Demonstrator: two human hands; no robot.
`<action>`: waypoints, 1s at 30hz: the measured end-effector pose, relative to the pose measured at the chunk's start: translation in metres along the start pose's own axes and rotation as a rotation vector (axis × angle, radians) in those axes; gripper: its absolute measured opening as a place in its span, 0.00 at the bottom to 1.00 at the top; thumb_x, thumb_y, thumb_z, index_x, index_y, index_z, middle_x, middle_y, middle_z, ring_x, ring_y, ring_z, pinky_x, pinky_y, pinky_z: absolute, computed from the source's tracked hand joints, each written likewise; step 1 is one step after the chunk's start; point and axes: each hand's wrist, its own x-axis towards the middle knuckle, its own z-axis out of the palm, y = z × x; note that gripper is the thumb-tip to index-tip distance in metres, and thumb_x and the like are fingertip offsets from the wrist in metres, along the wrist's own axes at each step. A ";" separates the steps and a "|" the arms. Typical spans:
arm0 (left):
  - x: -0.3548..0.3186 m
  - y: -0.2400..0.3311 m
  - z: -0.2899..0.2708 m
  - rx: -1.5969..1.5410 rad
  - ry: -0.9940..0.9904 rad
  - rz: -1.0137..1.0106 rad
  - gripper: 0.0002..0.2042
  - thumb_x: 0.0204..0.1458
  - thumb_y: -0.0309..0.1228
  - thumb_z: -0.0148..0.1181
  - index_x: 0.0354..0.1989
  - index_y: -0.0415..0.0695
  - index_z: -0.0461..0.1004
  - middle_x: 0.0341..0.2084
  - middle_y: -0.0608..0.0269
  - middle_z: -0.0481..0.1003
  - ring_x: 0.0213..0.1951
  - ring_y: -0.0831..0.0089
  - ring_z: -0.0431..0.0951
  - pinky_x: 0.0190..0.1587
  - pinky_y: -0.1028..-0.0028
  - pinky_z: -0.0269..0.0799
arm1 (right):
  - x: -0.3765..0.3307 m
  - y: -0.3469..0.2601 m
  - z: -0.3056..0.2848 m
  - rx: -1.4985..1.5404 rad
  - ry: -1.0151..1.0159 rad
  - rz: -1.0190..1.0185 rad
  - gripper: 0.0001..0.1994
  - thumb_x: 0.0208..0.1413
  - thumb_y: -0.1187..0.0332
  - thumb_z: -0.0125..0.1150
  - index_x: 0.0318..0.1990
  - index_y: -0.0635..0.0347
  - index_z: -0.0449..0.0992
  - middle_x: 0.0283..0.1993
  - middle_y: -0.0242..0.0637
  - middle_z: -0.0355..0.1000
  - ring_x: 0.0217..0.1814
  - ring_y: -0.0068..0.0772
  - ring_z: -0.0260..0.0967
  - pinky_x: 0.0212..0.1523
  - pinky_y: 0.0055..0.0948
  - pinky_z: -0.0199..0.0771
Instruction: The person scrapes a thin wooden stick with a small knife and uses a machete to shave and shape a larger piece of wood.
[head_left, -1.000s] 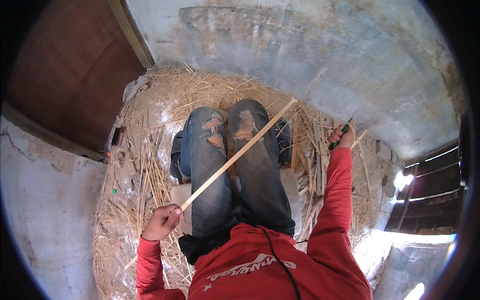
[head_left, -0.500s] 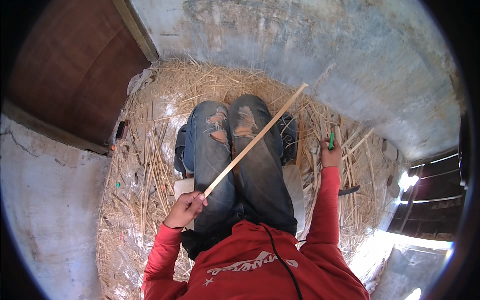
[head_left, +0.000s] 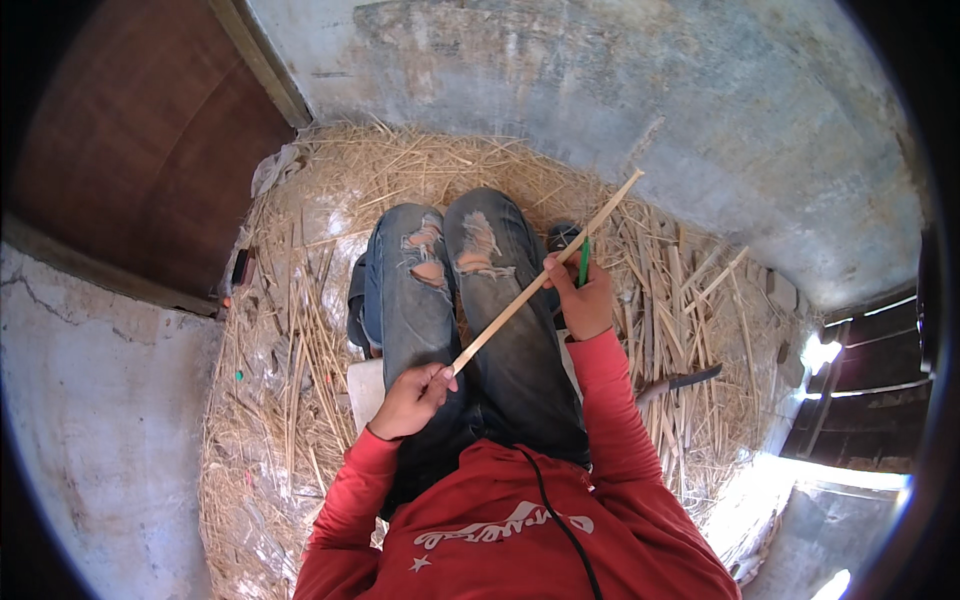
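A long, pale bamboo strip point(head_left: 510, 312) slants across my thighs, its free far end pointing up to the right. The fingers of my left hand point(head_left: 415, 402) pinch its near end above my left thigh. My right hand point(head_left: 587, 300) is closed, with thumb and fingers on the strip beyond the middle. A slim green pen-like object point(head_left: 584, 262) also sticks up from the right hand's fingers; its exact kind is unclear. My torn jeans point(head_left: 500, 280) lie under the strip.
Right of my legs, a knife point(head_left: 695, 377) with a dark curved blade lies on several split strips point(head_left: 670, 300). Straw and shavings point(head_left: 300, 350) cover the floor. A grey wall point(head_left: 600, 80) rises ahead, a brown door panel point(head_left: 150, 130) at the left.
My right hand has moved inward from the right with the green object and taken hold of the strip. My left hand and the strip have shifted slightly right.
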 end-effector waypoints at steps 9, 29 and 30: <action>0.021 0.006 0.003 -0.154 -0.090 -0.052 0.19 0.72 0.44 0.48 0.36 0.40 0.74 0.17 0.73 0.64 0.19 0.84 0.60 0.22 0.79 0.55 | -0.009 0.004 -0.001 -0.169 -0.080 0.009 0.18 0.50 0.65 0.80 0.43 0.66 0.80 0.31 0.31 0.79 0.32 0.19 0.73 0.35 0.22 0.71; 0.041 0.048 0.035 0.398 0.305 0.397 0.13 0.59 0.25 0.63 0.51 0.37 0.81 0.25 0.46 0.76 0.27 0.50 0.78 0.32 0.60 0.73 | -0.046 -0.003 -0.001 -0.663 -0.114 -0.095 0.23 0.64 0.48 0.60 0.34 0.64 0.77 0.25 0.56 0.74 0.30 0.63 0.74 0.30 0.50 0.72; 0.041 0.049 0.035 0.412 0.301 0.382 0.13 0.59 0.26 0.63 0.51 0.37 0.81 0.25 0.45 0.76 0.28 0.48 0.79 0.33 0.59 0.73 | -0.052 -0.008 -0.003 -0.722 -0.153 -0.080 0.25 0.66 0.47 0.57 0.33 0.64 0.77 0.25 0.58 0.73 0.31 0.67 0.74 0.30 0.53 0.72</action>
